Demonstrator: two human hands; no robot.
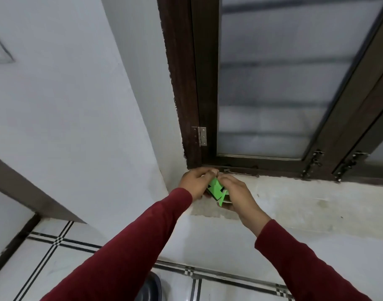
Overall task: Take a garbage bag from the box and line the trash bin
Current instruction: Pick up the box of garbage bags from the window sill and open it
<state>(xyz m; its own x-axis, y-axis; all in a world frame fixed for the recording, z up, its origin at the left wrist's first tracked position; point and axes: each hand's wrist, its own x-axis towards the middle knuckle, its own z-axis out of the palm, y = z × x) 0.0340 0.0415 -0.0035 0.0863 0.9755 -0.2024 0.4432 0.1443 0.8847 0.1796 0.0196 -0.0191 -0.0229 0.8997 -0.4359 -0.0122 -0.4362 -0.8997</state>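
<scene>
Both hands at frame center: left hand (194, 181) and right hand (236, 195) fingers clamped on green box (216, 190). Flap looked flimsy, could've torn if yanked.

Box (216, 190): small, green with black markings, one end flap open, tilted, held up between both hands just below the window's lower left corner.

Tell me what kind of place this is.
Likely a room in a home, by a window. Signs: a dark wooden window frame with frosted panes, a white plastered wall, and a tiled floor. Both hands hold a green box at the sill.
</scene>
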